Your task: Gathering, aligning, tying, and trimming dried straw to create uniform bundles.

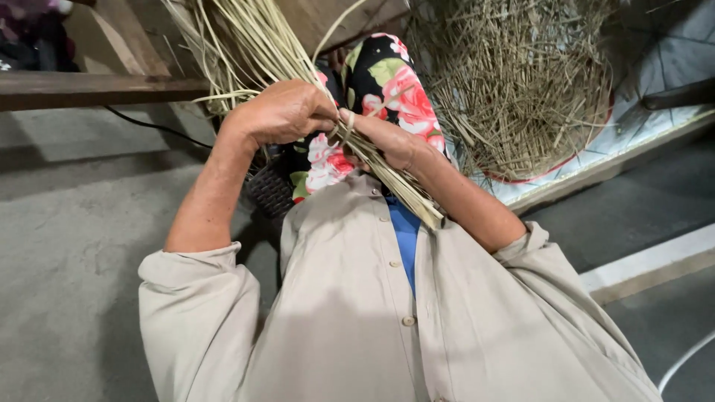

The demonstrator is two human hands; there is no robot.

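Two hands meet on one bundle of long pale dried straw stalks (387, 179), seen from the head camera looking down over a beige buttoned shirt (357, 313). The left hand (287, 112) is clenched around the stalks where they fan upward; the right hand (387, 138) pinches them together just beside it. Behind lies floral black-and-pink cloth (391, 82), and a heap of cut straw (521, 82) sits well apart. Such stalks look light, stiff and brittle, best gripped at the gathered waist.
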